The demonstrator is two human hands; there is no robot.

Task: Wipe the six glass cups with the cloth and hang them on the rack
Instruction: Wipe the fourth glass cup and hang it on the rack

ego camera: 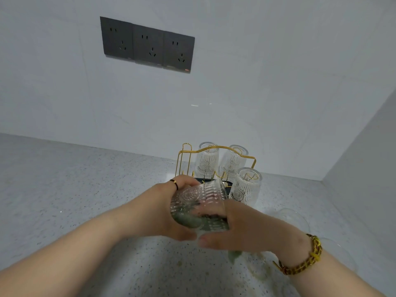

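Left hand [169, 202]: curled round the left end of the embossed glass cup [199, 200].
Right hand [235, 226]: clasps the cup's near side, with the green cloth [188, 219] bunched against the glass.
Cup axis: lying sideways, spanning hand to hand.
Gold wire rack [186, 146]: just beyond both hands, three hung cups [207, 159] on its right.
Free pegs: probably far-left, nearer the left hand.

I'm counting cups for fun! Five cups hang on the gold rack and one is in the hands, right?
No, three cups hang on the gold rack, not five; the head view shows it. One cup is in the left hand and right hand.
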